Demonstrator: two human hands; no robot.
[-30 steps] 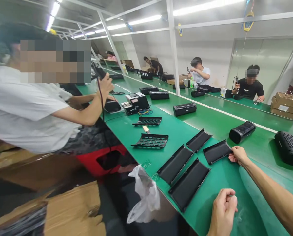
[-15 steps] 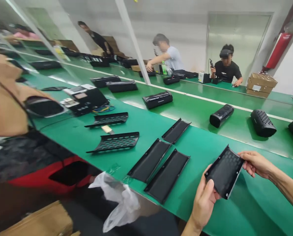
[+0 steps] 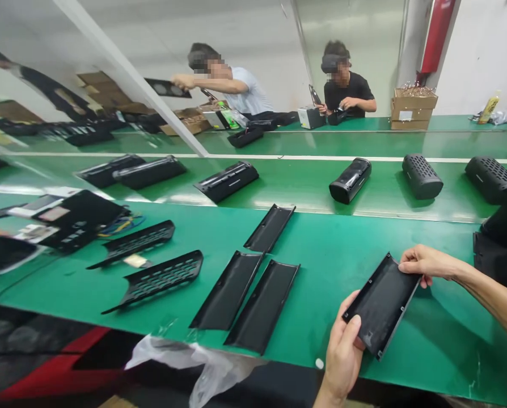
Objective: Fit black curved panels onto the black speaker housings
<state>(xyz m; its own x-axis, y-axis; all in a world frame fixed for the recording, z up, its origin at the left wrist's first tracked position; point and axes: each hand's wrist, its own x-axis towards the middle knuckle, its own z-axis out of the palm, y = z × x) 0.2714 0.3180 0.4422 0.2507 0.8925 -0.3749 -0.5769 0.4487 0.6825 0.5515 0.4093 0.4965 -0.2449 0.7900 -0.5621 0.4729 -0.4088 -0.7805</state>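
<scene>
Here, left hand and right hand clamped on opposite ends of black panel, green tabletop spreading leftward, front edge near.

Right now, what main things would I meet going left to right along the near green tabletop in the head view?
Black-and-white boxy device, two slotted black plastic panels, three smooth black plastic panels, wearer's left hand, hand-held black plastic panel, wearer's right hand, cropped dark objects.

Bare left grip, bare right grip, slim uncovered right forearm
</scene>
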